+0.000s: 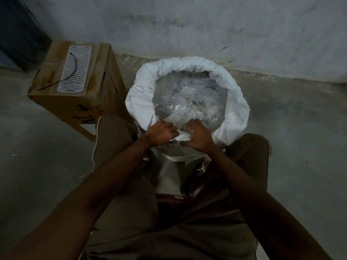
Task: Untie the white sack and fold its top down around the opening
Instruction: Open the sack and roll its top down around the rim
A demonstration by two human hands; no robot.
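The white sack (236, 109) stands open on the floor between my knees, its top rolled down into a thick collar around the far, left and right sides of the opening. Clear plastic bags with black print (189, 102) fill the inside. My left hand (161, 133) and my right hand (199, 136) sit side by side on the near edge, both gripping the white rim fabric there. A flap of the sack hangs below my hands.
A cardboard box (75, 98) stands to the left of the sack, with a white wavy-patterned mat (74, 69) and a black cable tie on top. A stained wall runs behind. A thin white string trails by my left leg on the concrete floor.
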